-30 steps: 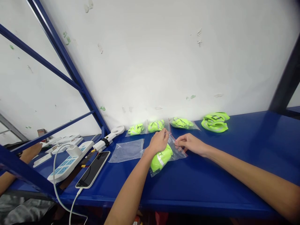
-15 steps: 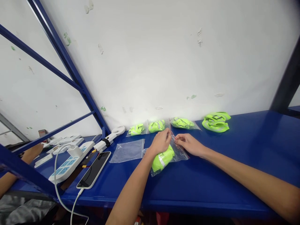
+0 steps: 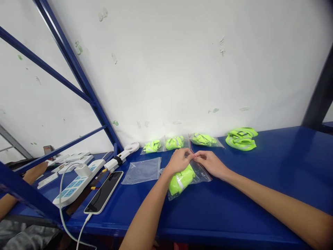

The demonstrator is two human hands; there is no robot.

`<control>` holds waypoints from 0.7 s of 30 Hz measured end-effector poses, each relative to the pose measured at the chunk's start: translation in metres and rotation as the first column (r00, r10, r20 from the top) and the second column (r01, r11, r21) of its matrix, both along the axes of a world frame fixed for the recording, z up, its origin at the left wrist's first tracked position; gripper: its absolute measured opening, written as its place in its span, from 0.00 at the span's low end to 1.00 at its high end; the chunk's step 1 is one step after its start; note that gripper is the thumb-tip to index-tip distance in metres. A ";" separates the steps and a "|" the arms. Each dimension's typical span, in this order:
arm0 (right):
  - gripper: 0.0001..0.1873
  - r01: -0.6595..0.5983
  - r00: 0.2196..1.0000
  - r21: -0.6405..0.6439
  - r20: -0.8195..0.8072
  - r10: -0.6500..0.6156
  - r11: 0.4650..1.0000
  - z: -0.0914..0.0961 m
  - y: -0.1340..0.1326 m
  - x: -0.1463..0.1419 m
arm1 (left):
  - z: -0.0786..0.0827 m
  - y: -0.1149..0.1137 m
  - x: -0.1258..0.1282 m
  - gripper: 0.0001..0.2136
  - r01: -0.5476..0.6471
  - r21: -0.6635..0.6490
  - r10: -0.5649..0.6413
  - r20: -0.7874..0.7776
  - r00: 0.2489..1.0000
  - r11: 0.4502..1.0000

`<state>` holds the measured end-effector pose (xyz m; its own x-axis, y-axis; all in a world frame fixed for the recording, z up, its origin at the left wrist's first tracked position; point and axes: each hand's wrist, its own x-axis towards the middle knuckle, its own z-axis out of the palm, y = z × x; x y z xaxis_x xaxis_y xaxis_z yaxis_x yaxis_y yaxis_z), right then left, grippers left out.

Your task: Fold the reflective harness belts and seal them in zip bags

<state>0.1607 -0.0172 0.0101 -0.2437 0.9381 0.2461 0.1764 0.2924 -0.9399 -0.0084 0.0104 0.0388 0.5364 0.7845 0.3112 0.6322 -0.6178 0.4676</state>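
Note:
A clear zip bag (image 3: 201, 174) with a red-lined opening lies on the blue table, and a folded neon-yellow reflective vest (image 3: 182, 180) with a silver stripe is inside it. My left hand (image 3: 180, 160) pinches the bag's zip edge from the left, its wrist over the vest. Close against it, my right hand (image 3: 210, 162) pinches the same edge, fingertips nearly touching the left ones. Left of them a flat clear zip bag (image 3: 143, 170) with nothing in it lies on the table.
Along the wall lie bagged vests (image 3: 174, 142) and an unbagged folded vest (image 3: 241, 139). To the left are a charging phone (image 3: 104, 192), a power strip (image 3: 78, 184), a small fan (image 3: 131, 148) and a blue frame post (image 3: 91, 90). Another person's arm (image 3: 33, 173) shows beyond the frame.
My hands have come closer together along the bag's zip edge, fingertips now almost meeting. The view has shifted slightly; the vest stays in the bag.

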 end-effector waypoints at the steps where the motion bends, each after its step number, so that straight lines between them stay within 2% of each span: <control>1: 0.17 0.002 1.000 -0.013 0.009 -0.002 1.000 0.001 0.000 0.000 | 0.000 0.001 0.000 0.11 -0.009 0.000 0.009 0.005 1.000 1.000; 8: 0.17 -0.105 0.993 -0.073 0.046 0.109 0.992 0.004 0.002 0.007 | -0.003 0.002 -0.003 0.10 -0.105 0.066 0.104 0.016 0.994 0.992; 12: 0.16 -0.109 0.987 -0.096 0.111 0.119 0.989 0.001 0.003 0.014 | -0.003 0.004 -0.005 0.10 -0.161 0.054 0.159 0.042 0.986 0.985; 15: 0.19 -0.158 0.974 -0.109 0.144 0.173 0.981 0.002 0.001 0.018 | -0.003 0.006 -0.006 0.10 -0.163 0.035 0.160 0.065 0.985 0.986; 18: 0.19 -0.165 0.971 -0.082 0.163 0.177 0.983 0.004 -0.001 0.017 | -0.004 0.008 -0.007 0.10 -0.172 0.036 0.169 0.074 0.983 0.984; 21: 0.18 -0.097 0.966 0.031 0.244 0.086 0.995 0.001 -0.003 0.013 | -0.005 0.009 -0.006 0.11 -0.210 0.056 0.205 0.082 0.975 0.976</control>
